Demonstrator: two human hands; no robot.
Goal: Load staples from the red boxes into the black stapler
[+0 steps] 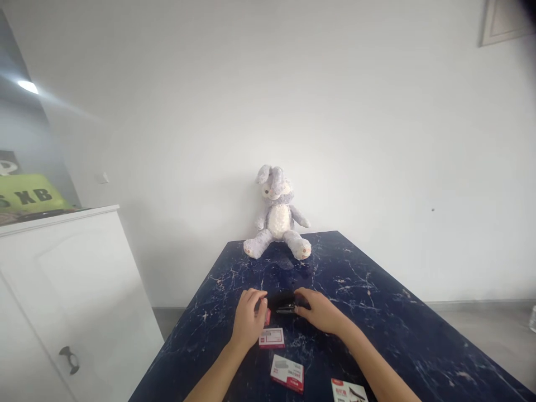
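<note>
A black stapler (pixel 283 302) lies on the dark marbled table (pixel 377 312), between my two hands. My left hand (pixel 248 319) has its fingers curled at the stapler's left end, next to a small red box (pixel 267 316). My right hand (pixel 320 310) grips the stapler's right end with closed fingers. Nearer to me lie three small red and white staple boxes: one (pixel 272 338) just below my left hand, one (pixel 287 373) in the middle, and one (pixel 349 391) at the bottom edge.
A lilac and white plush rabbit (pixel 277 215) sits at the table's far edge against the white wall. A white cabinet (pixel 62 301) stands to the left, with a green item (pixel 29 194) on top. Grey floor shows at the right.
</note>
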